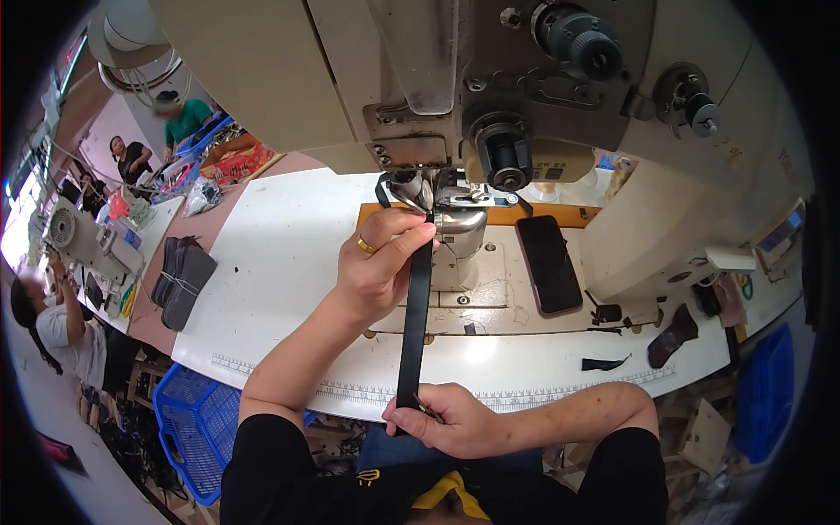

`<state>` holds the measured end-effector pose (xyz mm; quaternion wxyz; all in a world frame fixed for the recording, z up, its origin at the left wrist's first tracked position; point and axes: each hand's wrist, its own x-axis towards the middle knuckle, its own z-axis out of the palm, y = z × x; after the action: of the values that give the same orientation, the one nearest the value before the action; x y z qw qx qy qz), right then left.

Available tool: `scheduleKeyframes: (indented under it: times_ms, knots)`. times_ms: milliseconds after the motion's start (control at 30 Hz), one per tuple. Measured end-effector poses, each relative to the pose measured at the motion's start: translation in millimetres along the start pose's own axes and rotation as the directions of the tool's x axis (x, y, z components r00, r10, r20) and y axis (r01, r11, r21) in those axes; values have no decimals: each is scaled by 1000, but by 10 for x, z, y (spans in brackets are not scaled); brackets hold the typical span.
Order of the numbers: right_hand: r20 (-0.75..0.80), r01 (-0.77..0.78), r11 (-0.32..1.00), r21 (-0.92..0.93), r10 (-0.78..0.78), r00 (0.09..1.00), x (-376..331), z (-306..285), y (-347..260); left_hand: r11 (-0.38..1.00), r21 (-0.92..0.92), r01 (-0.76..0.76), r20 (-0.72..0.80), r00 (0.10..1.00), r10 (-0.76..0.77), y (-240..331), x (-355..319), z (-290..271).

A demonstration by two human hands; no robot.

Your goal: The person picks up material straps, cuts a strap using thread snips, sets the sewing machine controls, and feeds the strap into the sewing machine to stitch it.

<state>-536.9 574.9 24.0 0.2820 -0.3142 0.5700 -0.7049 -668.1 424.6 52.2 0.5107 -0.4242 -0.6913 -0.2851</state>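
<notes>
Strap: black strap [415, 315] runs taut from the sewing machine [455, 105] foot down to the table [280, 254] edge.
Left hand: left hand [381, 262] pinches the strap's upper end beside the needle.
Right hand: right hand [446, 420] fingers closed on its lower end.
Phone: phone [549, 262] lies just right of the needle.

We see a long black strap [415, 306] of smooth, faintly glossy leather-like material, a cream sewing machine [289, 70] in painted metal, and a matt white table [280, 254].
</notes>
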Motion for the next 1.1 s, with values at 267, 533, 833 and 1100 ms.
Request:
scheduleKeyframes:
  times_ms: [267,533,833,1100]
  knots:
    - [-5,8,1000,6,-8,1000,-7,-5,0,1000,-12,10,-5,1000,-10,10,4,13]
    - [-3,3,1000,8,-3,1000,3,5,17,1000,6,-2,-2,1000,2,-5,6,-4]
    - [-8,11,1000,20,-11,1000,7,3,12,1000,-14,10,2,1000,-10,3,1,-5]
    - [22,65,996,-53,-64,998,14,-39,68,1000,-21,-2,-2,1000,2,3,7,0]
